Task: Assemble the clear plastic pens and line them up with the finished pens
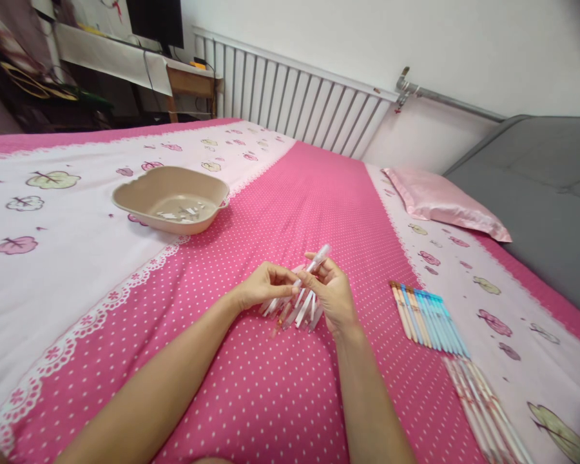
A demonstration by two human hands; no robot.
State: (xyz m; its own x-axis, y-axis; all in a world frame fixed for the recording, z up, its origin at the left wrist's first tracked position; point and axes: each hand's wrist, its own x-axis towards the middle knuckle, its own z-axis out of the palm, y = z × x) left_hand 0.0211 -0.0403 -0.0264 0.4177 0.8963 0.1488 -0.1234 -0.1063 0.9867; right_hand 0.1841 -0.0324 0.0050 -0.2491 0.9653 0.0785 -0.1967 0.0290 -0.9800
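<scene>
My right hand [332, 291] holds a white pen [316, 261] that points up and to the right. My left hand [265, 285] pinches the lower end of the same pen with thumb and fingers. Under both hands lies a small pile of white pens or pen parts [297, 310] on the pink dotted bedsheet [290, 386]. A beige bowl [171, 200] with several small white pieces in it stands on the bed to the far left.
A row of blue and orange pens [428, 318] lies to the right of my hands, with a row of pale pens [483, 403] nearer to me. A pink pillow [444, 203], a grey sofa [546, 193] and a white radiator [299, 96] lie beyond.
</scene>
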